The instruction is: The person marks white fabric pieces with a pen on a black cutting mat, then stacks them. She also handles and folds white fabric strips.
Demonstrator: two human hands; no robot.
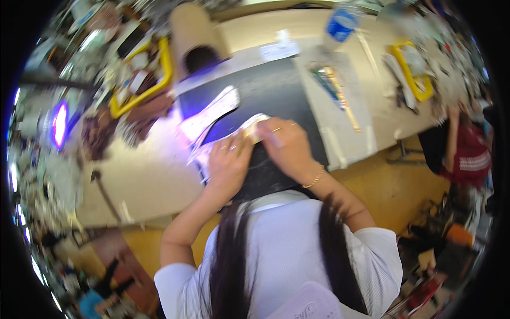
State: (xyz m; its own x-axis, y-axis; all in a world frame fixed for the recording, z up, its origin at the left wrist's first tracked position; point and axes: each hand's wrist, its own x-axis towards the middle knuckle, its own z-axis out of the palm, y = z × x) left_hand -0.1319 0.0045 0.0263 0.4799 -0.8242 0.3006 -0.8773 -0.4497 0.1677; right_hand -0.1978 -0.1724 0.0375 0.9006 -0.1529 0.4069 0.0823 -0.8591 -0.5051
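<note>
A black mat [279, 87] lies on the worktable in front of me. On it is a pale, flat piece of material [256, 118], its exact kind unclear. My left hand [231, 159] presses over its left part with the fingers close together. My right hand [287, 143] grips its right end, thumb against bent fingers, a bracelet on the wrist. Much of the piece is hidden beneath both hands. Just beyond my left hand, a second pale curved piece [215, 109] lies in violet light.
A brown cardboard tube [194, 32] stands behind the mat. Yellow-rimmed baskets [167, 66] hold odds and ends. Several pens or brushes [332, 87] lie right of the mat, near a blue-labelled container [341, 25]. A violet lamp [60, 125] glows at left; a hammer [106, 196] lies nearby.
</note>
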